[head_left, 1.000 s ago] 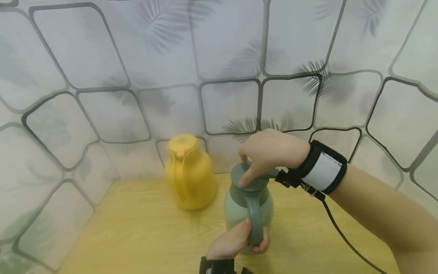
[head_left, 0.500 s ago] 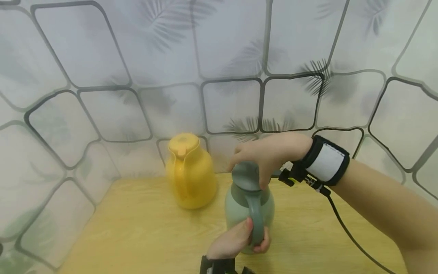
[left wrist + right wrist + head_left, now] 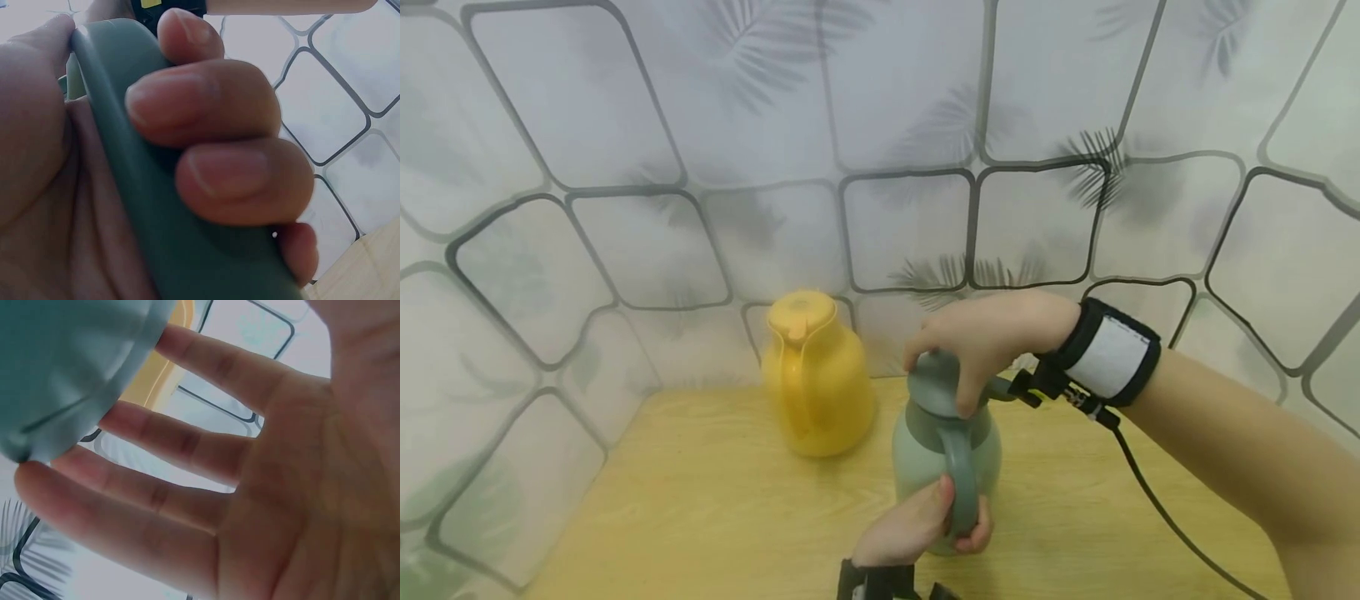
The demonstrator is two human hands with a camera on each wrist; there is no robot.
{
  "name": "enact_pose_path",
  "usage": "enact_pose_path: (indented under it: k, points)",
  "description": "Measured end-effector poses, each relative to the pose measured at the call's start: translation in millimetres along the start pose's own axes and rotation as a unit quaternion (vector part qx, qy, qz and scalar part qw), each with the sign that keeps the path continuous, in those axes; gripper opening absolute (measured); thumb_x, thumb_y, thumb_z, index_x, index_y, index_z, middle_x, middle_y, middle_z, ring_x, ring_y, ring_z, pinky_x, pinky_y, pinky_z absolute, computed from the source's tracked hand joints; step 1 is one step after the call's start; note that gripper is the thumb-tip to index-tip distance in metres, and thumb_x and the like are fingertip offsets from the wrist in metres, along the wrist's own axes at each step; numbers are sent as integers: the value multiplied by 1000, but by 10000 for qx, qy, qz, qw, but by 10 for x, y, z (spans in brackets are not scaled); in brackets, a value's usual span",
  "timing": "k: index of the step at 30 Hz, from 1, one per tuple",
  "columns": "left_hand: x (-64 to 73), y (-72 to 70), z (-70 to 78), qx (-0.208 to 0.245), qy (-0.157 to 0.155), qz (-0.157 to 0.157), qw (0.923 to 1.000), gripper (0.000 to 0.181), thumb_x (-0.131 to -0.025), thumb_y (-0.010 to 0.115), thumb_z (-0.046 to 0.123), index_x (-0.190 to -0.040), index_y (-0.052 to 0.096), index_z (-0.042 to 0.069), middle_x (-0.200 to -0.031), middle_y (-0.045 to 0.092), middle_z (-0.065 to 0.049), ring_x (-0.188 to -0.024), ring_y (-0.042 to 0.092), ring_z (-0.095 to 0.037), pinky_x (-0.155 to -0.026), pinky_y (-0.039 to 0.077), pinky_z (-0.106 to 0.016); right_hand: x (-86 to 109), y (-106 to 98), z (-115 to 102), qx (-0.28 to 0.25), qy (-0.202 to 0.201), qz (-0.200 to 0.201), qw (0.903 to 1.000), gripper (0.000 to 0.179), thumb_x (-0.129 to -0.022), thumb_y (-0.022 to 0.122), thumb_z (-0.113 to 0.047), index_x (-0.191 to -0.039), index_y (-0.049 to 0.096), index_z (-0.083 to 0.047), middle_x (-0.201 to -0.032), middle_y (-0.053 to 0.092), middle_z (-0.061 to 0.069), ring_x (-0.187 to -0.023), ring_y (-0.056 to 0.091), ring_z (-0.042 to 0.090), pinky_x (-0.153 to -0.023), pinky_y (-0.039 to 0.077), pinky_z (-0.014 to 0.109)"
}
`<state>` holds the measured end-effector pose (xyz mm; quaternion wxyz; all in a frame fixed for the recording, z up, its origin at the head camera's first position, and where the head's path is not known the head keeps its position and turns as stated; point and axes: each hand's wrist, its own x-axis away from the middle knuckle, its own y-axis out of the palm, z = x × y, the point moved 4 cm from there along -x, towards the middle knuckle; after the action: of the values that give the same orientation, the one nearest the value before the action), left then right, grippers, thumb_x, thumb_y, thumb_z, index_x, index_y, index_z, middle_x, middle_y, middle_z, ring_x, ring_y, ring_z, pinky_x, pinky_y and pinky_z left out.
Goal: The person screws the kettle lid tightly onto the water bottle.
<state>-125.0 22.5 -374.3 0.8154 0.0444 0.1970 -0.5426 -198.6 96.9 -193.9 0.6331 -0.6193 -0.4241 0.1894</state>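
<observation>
A grey-green vacuum jug point(image 3: 913, 458) stands upright on the table in the head view, its handle point(image 3: 958, 475) toward me. My left hand point(image 3: 906, 525) grips that handle low down. In the left wrist view, the fingers point(image 3: 231, 106) wrap round the handle from the right. My right hand point(image 3: 992, 333) holds the jug's lid point(image 3: 934, 387) from above, thumb on the near side. Seen from the right wrist, several fingertips lie along the lid's edge. A grey-green part point(image 3: 1000, 388) sticks out to the right of the lid, partly behind the wrist gear.
A yellow vacuum jug point(image 3: 820, 383) stands on the wooden table point(image 3: 715, 483), left of the grey-green one. Behind it rises a wall point(image 3: 902, 233) with a leaf and stone pattern. A black cable point(image 3: 1165, 525) hangs from the right wrist strap point(image 3: 1108, 354).
My right thumb has shifted rightward along the lid's near edge, then slightly back left, as the hand turned over the lid. My left hand keeps its hold on the handle.
</observation>
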Motion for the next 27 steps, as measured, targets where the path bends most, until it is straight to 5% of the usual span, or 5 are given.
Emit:
enact_pose_path:
  k: [15, 27]
  points:
    - [-10, -3, 5, -191, 100, 3, 9998, 83, -95, -7, 56, -74, 42, -7, -63, 39, -15, -63, 39, -4, -61, 35, -18, -29, 1, 17, 148, 638, 285, 9974, 59, -66, 85, -44, -116, 65, -18, -105, 62, -5, -86, 57, 12, -75, 48, 32]
    - [-5, -15, -113, -198, 29, -1, 9998, 82, -95, -10, 56, -74, 43, -4, -64, 40, -10, -62, 39, -7, -61, 35, -18, -71, -17, -34, 226, 957, 256, 9948, 46, -66, 83, -44, -99, 66, -18, -86, 59, -6, -71, 54, 14, -59, 45, 29]
